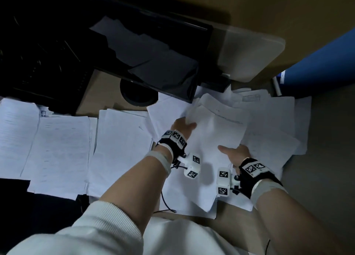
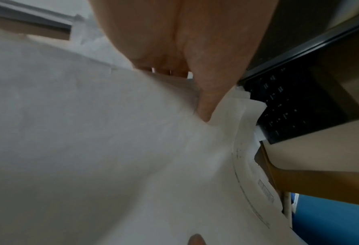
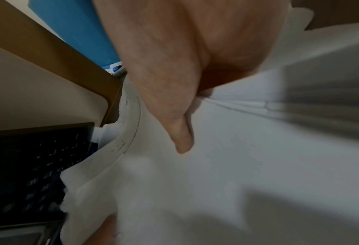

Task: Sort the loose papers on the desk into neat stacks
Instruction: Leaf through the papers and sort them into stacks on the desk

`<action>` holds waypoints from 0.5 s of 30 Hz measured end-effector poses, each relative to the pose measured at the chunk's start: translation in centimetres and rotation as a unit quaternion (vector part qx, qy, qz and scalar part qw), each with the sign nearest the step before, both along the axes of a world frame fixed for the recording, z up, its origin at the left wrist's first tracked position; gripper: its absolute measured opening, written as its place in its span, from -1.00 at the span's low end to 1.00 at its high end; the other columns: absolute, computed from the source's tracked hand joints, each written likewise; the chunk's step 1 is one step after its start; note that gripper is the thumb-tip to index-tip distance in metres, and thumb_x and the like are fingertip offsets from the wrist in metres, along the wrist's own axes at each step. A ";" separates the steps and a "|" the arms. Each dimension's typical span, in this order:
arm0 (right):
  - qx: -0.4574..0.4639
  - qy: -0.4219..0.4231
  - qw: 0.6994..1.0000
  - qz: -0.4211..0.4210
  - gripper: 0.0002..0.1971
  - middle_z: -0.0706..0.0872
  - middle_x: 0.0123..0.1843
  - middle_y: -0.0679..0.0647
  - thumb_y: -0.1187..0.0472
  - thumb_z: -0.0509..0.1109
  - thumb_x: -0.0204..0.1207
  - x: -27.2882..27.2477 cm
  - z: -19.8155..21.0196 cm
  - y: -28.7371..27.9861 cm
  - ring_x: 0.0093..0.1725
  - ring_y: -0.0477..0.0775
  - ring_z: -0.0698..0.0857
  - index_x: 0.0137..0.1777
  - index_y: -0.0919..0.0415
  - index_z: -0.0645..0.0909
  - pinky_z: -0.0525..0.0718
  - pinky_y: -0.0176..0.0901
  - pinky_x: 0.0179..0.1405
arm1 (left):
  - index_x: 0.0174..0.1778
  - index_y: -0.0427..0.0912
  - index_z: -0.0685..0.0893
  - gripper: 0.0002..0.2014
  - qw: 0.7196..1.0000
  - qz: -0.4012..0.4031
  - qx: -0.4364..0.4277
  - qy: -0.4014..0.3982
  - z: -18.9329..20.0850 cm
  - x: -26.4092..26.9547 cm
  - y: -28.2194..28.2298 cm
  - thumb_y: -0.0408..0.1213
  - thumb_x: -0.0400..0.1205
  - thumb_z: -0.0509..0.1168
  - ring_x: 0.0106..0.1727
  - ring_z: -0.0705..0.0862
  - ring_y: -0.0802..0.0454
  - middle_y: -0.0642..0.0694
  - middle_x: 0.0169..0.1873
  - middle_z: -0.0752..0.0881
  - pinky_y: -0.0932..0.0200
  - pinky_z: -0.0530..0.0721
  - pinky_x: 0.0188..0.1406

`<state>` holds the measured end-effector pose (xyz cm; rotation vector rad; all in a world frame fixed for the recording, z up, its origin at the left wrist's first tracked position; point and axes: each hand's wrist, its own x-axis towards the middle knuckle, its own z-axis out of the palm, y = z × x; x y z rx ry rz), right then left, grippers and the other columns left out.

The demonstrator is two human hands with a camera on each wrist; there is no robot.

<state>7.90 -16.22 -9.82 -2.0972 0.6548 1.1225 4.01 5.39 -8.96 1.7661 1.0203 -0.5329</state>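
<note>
**Both hands on one bundle beside the monitor**

I gripped a bundle (image 1: 215, 139) of sheets just in front of the monitor (image 1: 107, 49), lifted over a loose heap (image 1: 276, 120). My left hand (image 1: 182, 127) pinched its left edge, thumb on top, fingers under the paper. My right hand (image 1: 235, 154) clamped its near right edge the same way, thumb (image 3: 180, 137) flat on the top sheet.

The bundle's far edge came close to the monitor's lower corner. The heap spread to the right of the monitor, its sheets fanned at odd angles. Left of the bundle, in front of the monitor, lay two flatter stacks (image 1: 123, 149) (image 1: 57, 154); the desk (image 1: 101, 93) showed bare between them and the monitor's base (image 1: 138, 95).

My fingers under the bundle were hidden in every view. The print on the sheets was too faint to read, and both wrist views were blurred.
</note>
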 end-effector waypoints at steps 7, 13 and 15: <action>-0.052 0.013 0.994 -0.091 -0.28 0.59 0.44 0.37 0.14 0.57 0.47 0.9 -0.1 0.4 0.30 0.35 0.63 0.51 0.53 0.42 0.59 0.09 0.17 | 0.73 0.18 0.11 -0.18 0.986 -0.042 0.133 0.093 -2.0 -0.1 3.8 0.02 0.60 0.39 0.75 -0.13 -0.15 -0.01 0.75 -0.18 -0.25 0.05 0.70; -0.060 -0.042 0.986 -0.148 -0.32 0.60 0.43 0.36 0.14 0.56 0.46 0.6 0.4 0.6 0.33 0.37 0.64 0.45 0.55 0.46 0.61 0.16 0.34 | 0.77 -0.02 -0.04 -0.06 0.996 -0.035 0.080 0.036 -1.4 0.2 0.9 -0.08 0.57 0.41 0.71 0.08 -0.12 0.02 0.74 0.06 -0.17 0.16 0.67; -0.060 -0.078 0.980 -0.176 -0.27 0.54 0.50 0.34 0.16 0.55 0.49 0.4 1.0 0.3 0.41 0.35 0.59 0.55 0.51 0.36 0.56 0.08 0.39 | 0.77 -0.01 -0.07 -0.05 0.999 0.003 0.026 0.027 -1.1 0.5 -0.6 -0.15 0.58 0.41 0.69 0.12 -0.19 -0.03 0.74 0.10 -0.21 0.20 0.65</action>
